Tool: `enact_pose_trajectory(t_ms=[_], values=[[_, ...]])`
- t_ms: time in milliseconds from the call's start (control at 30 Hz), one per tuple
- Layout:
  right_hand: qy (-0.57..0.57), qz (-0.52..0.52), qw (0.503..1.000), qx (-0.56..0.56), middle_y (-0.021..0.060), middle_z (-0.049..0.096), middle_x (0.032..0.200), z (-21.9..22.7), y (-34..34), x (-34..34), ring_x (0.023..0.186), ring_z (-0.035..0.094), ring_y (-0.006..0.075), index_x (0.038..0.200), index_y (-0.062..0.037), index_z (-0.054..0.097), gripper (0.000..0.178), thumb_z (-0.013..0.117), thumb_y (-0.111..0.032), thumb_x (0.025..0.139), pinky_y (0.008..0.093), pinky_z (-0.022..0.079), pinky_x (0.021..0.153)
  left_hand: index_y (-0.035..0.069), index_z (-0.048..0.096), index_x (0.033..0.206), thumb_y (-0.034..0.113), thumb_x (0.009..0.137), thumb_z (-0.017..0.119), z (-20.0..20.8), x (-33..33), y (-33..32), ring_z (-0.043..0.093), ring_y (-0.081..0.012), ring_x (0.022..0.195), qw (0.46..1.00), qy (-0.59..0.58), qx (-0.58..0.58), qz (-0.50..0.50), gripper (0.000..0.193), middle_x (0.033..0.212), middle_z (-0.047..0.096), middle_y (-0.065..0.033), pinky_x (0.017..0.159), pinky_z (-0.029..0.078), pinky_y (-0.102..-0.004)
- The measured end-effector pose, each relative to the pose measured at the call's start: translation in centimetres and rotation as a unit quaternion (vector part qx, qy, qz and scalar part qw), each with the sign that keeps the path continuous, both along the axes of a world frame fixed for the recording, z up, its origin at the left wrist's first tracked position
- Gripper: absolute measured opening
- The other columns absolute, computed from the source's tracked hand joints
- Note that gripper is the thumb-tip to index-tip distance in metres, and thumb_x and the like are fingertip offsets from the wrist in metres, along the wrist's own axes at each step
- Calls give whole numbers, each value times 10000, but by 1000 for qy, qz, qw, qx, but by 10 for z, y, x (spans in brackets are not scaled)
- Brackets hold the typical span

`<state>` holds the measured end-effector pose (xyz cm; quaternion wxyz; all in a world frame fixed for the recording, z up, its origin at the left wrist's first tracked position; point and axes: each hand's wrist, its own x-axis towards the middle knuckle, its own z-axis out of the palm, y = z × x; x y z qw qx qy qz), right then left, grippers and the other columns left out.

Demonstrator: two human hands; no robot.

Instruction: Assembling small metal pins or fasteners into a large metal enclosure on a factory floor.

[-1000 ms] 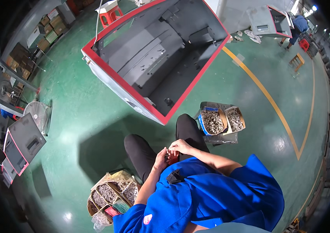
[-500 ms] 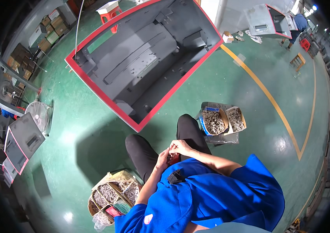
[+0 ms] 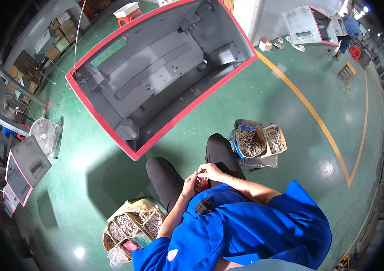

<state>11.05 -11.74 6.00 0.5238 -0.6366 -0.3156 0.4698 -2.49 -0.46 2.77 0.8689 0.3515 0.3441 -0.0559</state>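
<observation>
- Left hand [image 3: 189, 186] and right hand [image 3: 210, 172] met before the blue shirt [image 3: 255, 217]; couldn't tell if they gripped anything.
- Small grey bits [image 3: 249, 143] sat boxed beside the right knee [image 3: 217, 145], handy.
- Working low, clear of that red-rimmed housing [image 3: 156, 74], seemed smart imo.

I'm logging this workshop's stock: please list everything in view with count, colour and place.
Cabinet shell: one, grey, red rim, upper centre.
Other shells: at least two, grey, far left, upper right.
Boxes of small parts: two, blue and brown, right of centre.
Divided container: one, brownish, lower left.
Fan: at least one, grey, left.
Cartons: several, brown, upper left.
Plastic stool: one, red, top.
Wooden stool: one, tan, upper right.
Co-worker: one, blue top, upper right.
Knees: two, black-clothed, centre.
Left hand, right hand: one each, bare, together at centre.
</observation>
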Motion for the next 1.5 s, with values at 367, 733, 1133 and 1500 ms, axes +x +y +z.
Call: enact_pose_trajectory(t_ms=[367,733,1133,1500], values=[[-2,-1,1000,-12,41,639,748,-12,0,3,603,564,85,844,-16,593,159,610,-173,862,239,482,510,107,494,719,407,942,485,6,1,-3,432,-113,444,999,-13,-27,27,374,581,488,-20,363,280,-225],[43,-3,999,-1,71,656,711,-1,2,2,588,590,95,827,1,567,81,627,-54,833,231,481,525,121,557,751,407,941,489,-1,-2,-1,445,-76,484,998,-24,-56,-33,350,636,531,19,397,297,-207],[17,-1,1000,-23,62,643,658,-4,4,0,509,551,75,761,-7,570,153,672,-101,826,214,417,427,99,578,810,418,939,485,9,-2,3,439,-82,534,993,-15,-106,-48,357,696,533,17,438,328,-210],[6,4,1000,15,51,647,688,-1,3,0,550,572,71,792,-14,585,130,670,-104,833,205,430,460,120,561,955,331,942,507,6,-3,2,459,-53,564,982,-75,-168,-42,219,767,563,34,454,342,-175]])
